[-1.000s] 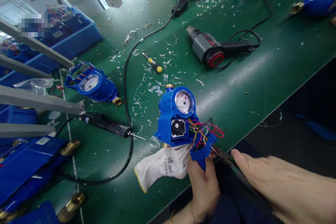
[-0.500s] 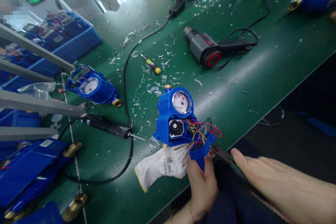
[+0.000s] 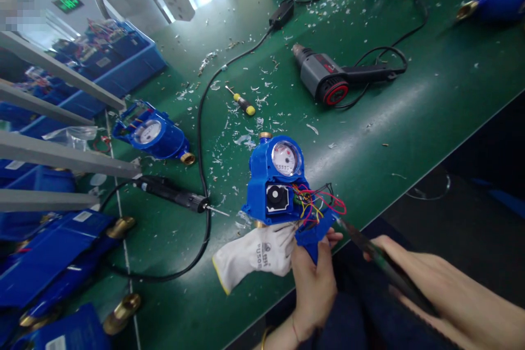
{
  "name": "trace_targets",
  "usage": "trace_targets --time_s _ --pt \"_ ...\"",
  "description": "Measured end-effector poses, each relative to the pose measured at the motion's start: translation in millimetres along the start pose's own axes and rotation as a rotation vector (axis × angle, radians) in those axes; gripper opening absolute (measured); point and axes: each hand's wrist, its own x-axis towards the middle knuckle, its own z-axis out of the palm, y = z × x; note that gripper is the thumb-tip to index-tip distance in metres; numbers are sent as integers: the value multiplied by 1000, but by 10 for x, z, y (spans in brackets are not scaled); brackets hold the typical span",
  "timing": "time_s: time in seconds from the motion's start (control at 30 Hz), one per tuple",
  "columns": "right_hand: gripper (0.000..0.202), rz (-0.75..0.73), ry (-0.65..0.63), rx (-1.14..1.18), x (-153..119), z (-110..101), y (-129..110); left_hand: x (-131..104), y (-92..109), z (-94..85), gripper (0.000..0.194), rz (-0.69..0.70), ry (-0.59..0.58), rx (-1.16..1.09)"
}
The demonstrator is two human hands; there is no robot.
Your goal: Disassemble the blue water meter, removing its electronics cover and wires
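Note:
A blue water meter (image 3: 256, 186) with a round dial stands near the table's front edge, its lower compartment uncovered and coloured wires (image 3: 314, 199) coming out on the right. The wires run to a blue plastic part (image 3: 311, 235), which my left hand (image 3: 314, 284) grips from below. My right hand (image 3: 414, 268) is closed around a dark pair of pliers (image 3: 381, 260), whose tip points at the right end of the blue part. A white glove (image 3: 258, 254) lies against the meter's base, beside my left hand.
A heat gun (image 3: 322, 76), a yellow-black screwdriver (image 3: 243, 104) and an electric screwdriver (image 3: 172, 195) lie on the green table (image 3: 369, 158). Another meter (image 3: 158, 134) lies at left, near grey rack bars (image 3: 61, 153) and blue crates (image 3: 110, 76). A black cable crosses the middle; plastic scraps are scattered about.
The pliers have swung round a little, with more of them showing, and my right hand is slightly lower. Fingertips of my left hand now show beyond the blue part. The view has shifted slightly.

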Motion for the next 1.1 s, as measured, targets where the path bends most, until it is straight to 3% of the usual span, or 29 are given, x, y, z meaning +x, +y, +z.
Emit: trace_targets --time_s 0.1,0.2,0.3,0.4,0.57,0.63,0.73,0.87,1.1 --pt "47 -108 -33 -133 10 -35 -14 2 33 -16 25 40 62 98" --pt "53 -204 132 -339 -31 0 130 3 53 -34 24 63 66 117" --pt "59 -208 204 -464 -100 52 403 -2 43 -41 27 27 -3 -25" --pt "53 -144 222 -473 -99 25 556 -16 37 -43 30 -60 -89 -246" --pt "42 -86 390 -360 110 -104 264 -35 120 -66 32 -130 -167 -410" --pt "39 -137 400 -351 180 -95 169 -33 155 -73 33 -149 -202 -407" --pt "38 -237 370 -494 188 -37 221 -26 166 -69 35 -163 -225 -445" --pt "47 -248 425 -702 110 -86 320 -29 157 -42 36 -166 -207 -462" --pt "67 -402 486 -902 136 -306 44 -30 194 -11 35 -182 -136 -377"
